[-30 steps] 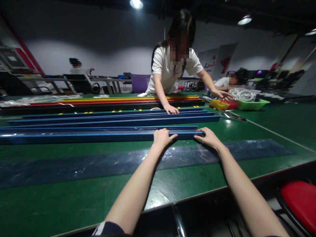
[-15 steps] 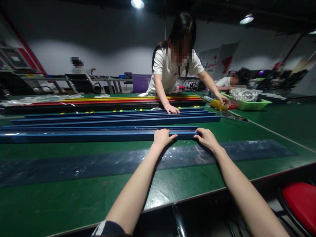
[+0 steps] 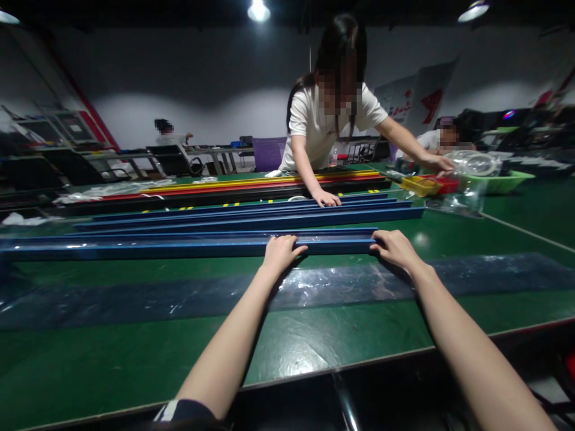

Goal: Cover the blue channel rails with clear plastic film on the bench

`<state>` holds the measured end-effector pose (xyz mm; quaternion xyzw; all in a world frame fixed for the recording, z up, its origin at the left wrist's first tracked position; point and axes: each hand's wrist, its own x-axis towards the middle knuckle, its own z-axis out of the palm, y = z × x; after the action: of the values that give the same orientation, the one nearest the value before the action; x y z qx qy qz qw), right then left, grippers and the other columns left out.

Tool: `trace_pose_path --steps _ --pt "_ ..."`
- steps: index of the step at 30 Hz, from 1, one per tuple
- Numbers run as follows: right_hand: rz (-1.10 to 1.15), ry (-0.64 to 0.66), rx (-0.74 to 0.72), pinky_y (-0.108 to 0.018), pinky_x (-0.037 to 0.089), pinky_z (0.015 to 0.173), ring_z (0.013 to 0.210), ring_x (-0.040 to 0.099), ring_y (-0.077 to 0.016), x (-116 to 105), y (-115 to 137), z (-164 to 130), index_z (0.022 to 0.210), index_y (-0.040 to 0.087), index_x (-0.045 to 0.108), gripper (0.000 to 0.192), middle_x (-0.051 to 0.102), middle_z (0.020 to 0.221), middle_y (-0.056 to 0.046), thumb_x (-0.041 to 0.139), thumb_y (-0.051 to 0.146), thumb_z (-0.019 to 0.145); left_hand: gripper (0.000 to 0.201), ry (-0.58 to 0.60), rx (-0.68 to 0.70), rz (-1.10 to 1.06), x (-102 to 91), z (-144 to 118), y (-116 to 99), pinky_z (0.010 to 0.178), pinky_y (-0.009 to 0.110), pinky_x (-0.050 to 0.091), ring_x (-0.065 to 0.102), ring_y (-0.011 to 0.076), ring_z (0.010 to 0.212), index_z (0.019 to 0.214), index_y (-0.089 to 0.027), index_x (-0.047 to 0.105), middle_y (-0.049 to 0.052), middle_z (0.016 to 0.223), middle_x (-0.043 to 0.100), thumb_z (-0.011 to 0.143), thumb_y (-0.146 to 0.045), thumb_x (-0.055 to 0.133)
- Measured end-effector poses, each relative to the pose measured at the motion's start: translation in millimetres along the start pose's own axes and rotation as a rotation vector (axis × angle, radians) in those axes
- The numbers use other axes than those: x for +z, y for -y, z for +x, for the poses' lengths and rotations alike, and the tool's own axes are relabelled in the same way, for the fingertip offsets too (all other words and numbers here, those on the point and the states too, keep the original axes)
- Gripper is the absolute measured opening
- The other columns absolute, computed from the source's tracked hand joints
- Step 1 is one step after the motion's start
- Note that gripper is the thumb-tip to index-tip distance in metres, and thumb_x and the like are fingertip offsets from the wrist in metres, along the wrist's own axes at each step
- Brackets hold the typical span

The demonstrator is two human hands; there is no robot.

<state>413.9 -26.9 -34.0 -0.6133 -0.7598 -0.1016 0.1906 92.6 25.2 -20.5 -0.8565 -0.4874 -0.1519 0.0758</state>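
A long blue channel-shaped profile point(image 3: 157, 248) lies lengthwise across the table, its open side up, with clear film inside. My left hand point(image 3: 282, 252) is closed on its near wall, fingers over the top edge and thumb along the front. At the profile's right end my right hand point(image 3: 398, 248) pinches the corner with curled fingers, some of them hidden. Nearer to me, below both hands, a long flat clear plastic sleeve point(image 3: 314, 284) stretches across the green table point(image 3: 215, 359).
More blue profiles point(image 3: 314, 220) lie beyond, where a co-worker's hand point(image 3: 327, 199) rests. Behind them are black, red and yellow strips point(image 3: 251, 184). At right, the co-worker's other hand point(image 3: 438, 163) is near a yellow tray point(image 3: 420, 185) and a green basket point(image 3: 505, 182).
The view has turned left. My left hand sits farther left along the profile, away from the right hand at its end. The co-worker's hand has lifted from the yellow tray with clear plastic hanging nearby.
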Motion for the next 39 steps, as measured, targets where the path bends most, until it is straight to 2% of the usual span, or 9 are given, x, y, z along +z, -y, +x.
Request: trace_pose_path --steps 4,8,20,28,31,35,39 --pt "0.008 -0.009 -0.010 -0.025 0.036 0.063 0.070 0.058 -0.0182 1.8 -2.5 -0.4 0.081 0.019 0.060 0.017 0.066 0.078 -0.006 0.048 0.030 0.076 0.039 -0.065 0.002 0.025 1.2 -10.1 17.3 0.078 0.030 0.035 0.057 0.0201 0.095 0.095 -0.020 0.061 0.005 0.098 0.066 0.085 -0.053 0.042" --pt "0.030 -0.011 0.004 -0.026 0.037 0.064 0.072 0.059 -0.0186 4.3 -3.7 -1.0 0.081 0.020 0.059 0.017 0.066 0.080 -0.006 0.047 0.031 0.076 0.041 -0.078 -0.010 0.049 2.1 -12.4 22.3 0.075 0.030 0.035 0.057 0.0203 0.093 0.087 -0.019 0.061 0.004 0.094 0.066 0.084 -0.054 0.041" --pt "0.123 -0.009 0.035 -0.028 0.038 0.065 0.072 0.057 -0.0192 7.1 -4.1 -1.5 0.079 0.019 0.058 0.017 0.064 0.080 -0.007 0.046 0.031 0.075 0.045 0.027 -0.047 0.051 -3.4 -8.3 21.3 0.078 0.030 0.036 0.059 0.0214 0.092 0.087 -0.019 0.061 0.007 0.094 0.067 0.084 -0.057 0.038" --pt "0.100 -0.017 0.039 -0.027 0.038 0.066 0.071 0.057 -0.0191 8.4 -4.5 -3.9 0.080 0.019 0.057 0.019 0.064 0.080 -0.007 0.045 0.033 0.077 0.038 0.056 0.032 0.041 -7.2 -8.4 25.1 0.077 0.029 0.037 0.059 0.0207 0.093 0.090 -0.019 0.059 0.007 0.098 0.066 0.086 -0.051 0.039" --pt "0.073 0.005 0.058 -0.027 0.038 0.066 0.071 0.058 -0.0191 9.2 -4.2 -4.0 0.079 0.019 0.056 0.019 0.064 0.079 -0.007 0.044 0.033 0.077 0.034 0.045 0.051 0.036 -10.7 -12.4 38.2 0.077 0.029 0.036 0.058 0.0204 0.096 0.093 -0.019 0.057 0.006 0.100 0.065 0.087 -0.048 0.041" --pt "0.006 0.023 0.110 -0.028 0.038 0.064 0.071 0.059 -0.0202 6.5 -1.1 -2.4 0.078 0.021 0.058 0.017 0.065 0.076 -0.006 0.046 0.033 0.075 0.032 0.037 0.017 0.060 -16.0 -23.0 66.4 0.078 0.030 0.035 0.057 0.0209 0.096 0.088 -0.019 0.057 0.005 0.099 0.064 0.084 -0.049 0.046" --pt "-0.167 0.100 0.154 -0.032 0.037 0.068 0.070 0.060 -0.0215 -0.9 9.6 4.7 0.073 0.022 0.059 0.009 0.066 0.070 -0.006 0.052 0.025 0.070 0.030 0.037 0.022 0.052 -17.7 -32.1 85.3 0.078 0.030 0.035 0.056 0.0205 0.096 0.087 -0.019 0.057 0.004 0.099 0.063 0.085 -0.047 0.047"
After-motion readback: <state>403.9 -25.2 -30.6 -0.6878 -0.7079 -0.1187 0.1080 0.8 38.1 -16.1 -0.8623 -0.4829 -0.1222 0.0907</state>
